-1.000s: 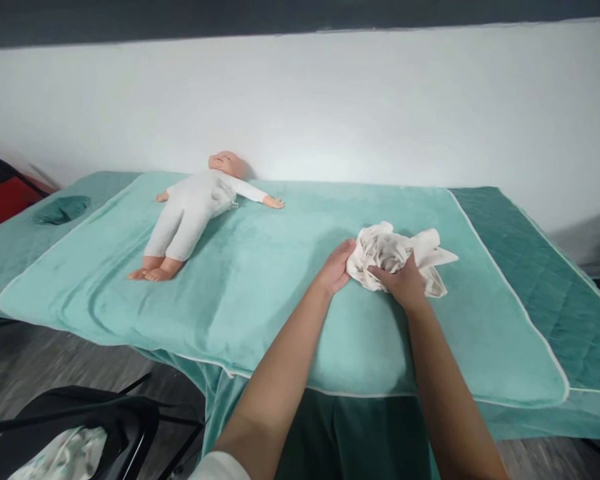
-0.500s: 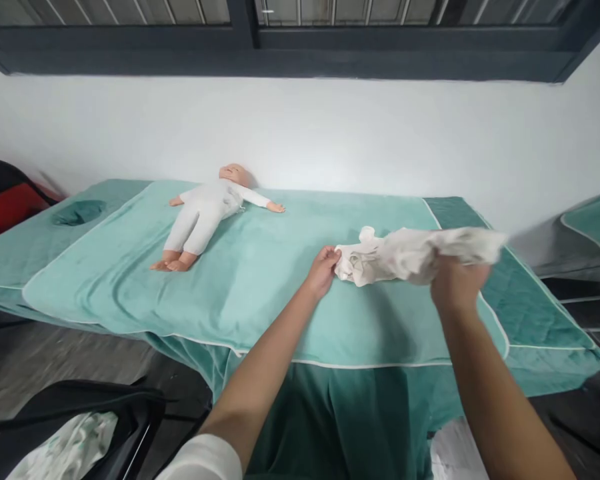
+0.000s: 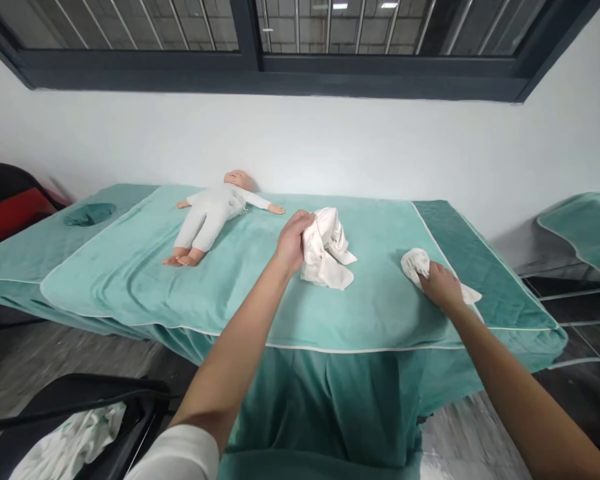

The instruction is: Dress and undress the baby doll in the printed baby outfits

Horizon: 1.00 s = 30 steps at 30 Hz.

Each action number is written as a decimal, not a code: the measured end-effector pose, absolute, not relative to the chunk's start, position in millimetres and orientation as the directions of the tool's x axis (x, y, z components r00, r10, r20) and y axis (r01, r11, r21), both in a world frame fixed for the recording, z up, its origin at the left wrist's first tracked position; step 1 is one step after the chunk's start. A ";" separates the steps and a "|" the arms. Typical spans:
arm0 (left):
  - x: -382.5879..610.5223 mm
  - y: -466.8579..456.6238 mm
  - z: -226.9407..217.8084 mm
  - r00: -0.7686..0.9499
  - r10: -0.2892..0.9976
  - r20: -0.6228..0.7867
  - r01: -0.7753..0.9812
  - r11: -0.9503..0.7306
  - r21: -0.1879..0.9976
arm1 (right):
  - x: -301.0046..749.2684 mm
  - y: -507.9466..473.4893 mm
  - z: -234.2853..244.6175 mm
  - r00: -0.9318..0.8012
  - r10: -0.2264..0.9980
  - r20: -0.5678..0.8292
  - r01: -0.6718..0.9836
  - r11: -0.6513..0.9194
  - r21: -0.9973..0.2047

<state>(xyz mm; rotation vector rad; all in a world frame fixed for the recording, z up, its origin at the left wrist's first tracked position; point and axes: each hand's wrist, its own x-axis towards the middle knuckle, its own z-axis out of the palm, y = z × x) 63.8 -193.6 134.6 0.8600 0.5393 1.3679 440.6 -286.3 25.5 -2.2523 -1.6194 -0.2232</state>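
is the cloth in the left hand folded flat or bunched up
Bunched up: the left hand pinches the cloth at its top edge, and it hangs crumpled, its lower end resting on the towel.

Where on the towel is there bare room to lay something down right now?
Bare light-teal towel lies in front of the white-suited baby doll, out to the near edge. A smaller bare patch sits between the crumpled white cloth in the left hand and the small white cloth under the right hand. It is crowded around both hands.
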 end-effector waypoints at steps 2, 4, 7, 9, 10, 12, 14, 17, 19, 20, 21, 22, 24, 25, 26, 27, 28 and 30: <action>57.2 -198.9 152.8 0.144 0.972 0.185 -0.535 -0.081 0.841 | 440.9 -289.5 7.7 0.311 0.920 0.237 0.950 -0.292 -0.114; 49.0 -203.1 168.0 0.150 0.964 0.218 -0.448 -0.130 0.884 | 445.0 -287.6 6.3 0.305 0.938 0.166 0.951 -0.293 -0.095; 38.8 -209.3 187.5 0.258 0.939 0.228 -0.321 -0.140 0.937 | 437.3 -279.7 30.0 0.246 0.946 0.210 0.962 -0.212 -0.172; 36.6 -215.4 199.7 0.360 0.913 0.194 -0.251 -0.105 0.962 | 411.3 -276.4 58.7 0.111 0.944 0.309 0.938 0.004 -0.347; 37.1 -219.3 205.9 0.408 0.896 0.175 -0.224 -0.087 0.971 | 392.2 -276.2 75.9 0.030 0.938 0.345 0.870 0.145 -0.472; 40.4 -228.0 218.5 0.499 0.855 0.146 -0.167 -0.071 0.983 | 347.4 -277.8 114.1 -0.142 0.940 0.311 0.645 0.326 -0.691; 43.8 -236.0 231.1 0.577 0.806 0.134 -0.087 -0.102 0.991 | 304.5 -279.3 153.4 -0.310 0.898 0.311 0.426 0.424 -0.800; 42.5 -243.1 248.6 0.647 0.750 0.138 0.053 -0.225 0.973 | 262.4 -274.6 203.4 -0.469 0.845 0.255 0.333 0.437 -0.835; 36.6 -244.8 258.3 0.658 0.735 0.163 0.130 -0.324 0.937 | 250.3 -266.4 226.2 -0.563 0.822 0.084 0.425 0.375 -0.824; 32.9 -245.5 262.1 0.657 0.732 0.179 0.158 -0.366 0.917 | 247.5 -261.6 234.5 -0.587 0.809 0.020 0.469 0.360 -0.807; 29.2 -246.1 265.0 0.652 0.733 0.197 0.176 -0.399 0.900 | 245.9 -256.8 241.1 -0.599 0.801 -0.016 0.498 0.357 -0.790; 25.7 -246.8 266.8 0.642 0.735 0.216 0.187 -0.423 0.887 | 244.8 -252.6 246.3 -0.603 0.798 -0.024 0.512 0.364 -0.778; 20.1 -247.6 266.6 0.621 0.745 0.242 0.197 -0.448 0.872 | 243.1 -246.4 253.3 -0.594 0.805 0.008 0.517 0.389 -0.762; 18.0 -247.2 264.3 0.613 0.749 0.251 0.205 -0.457 0.866 | 242.0 -244.6 255.3 -0.576 0.816 0.039 0.519 0.402 -0.754; 16.2 -245.8 260.6 0.603 0.754 0.260 0.217 -0.468 0.856 | 240.9 -243.5 256.3 -0.548 0.833 0.076 0.532 0.417 -0.737; 14.6 -243.3 255.6 0.590 0.760 0.272 0.234 -0.484 0.843 | 239.8 -243.0 256.2 -0.515 0.849 0.120 0.562 0.440 -0.701; 12.9 -239.6 249.6 0.573 0.767 0.290 0.257 -0.504 0.824 | 239.0 -242.7 255.0 -0.484 0.859 0.166 0.610 0.467 -0.640; 9.1 -229.5 236.0 0.534 0.770 0.347 0.327 -0.567 0.756 | 239.1 -241.6 249.6 -0.436 0.863 0.256 0.734 0.505 -0.454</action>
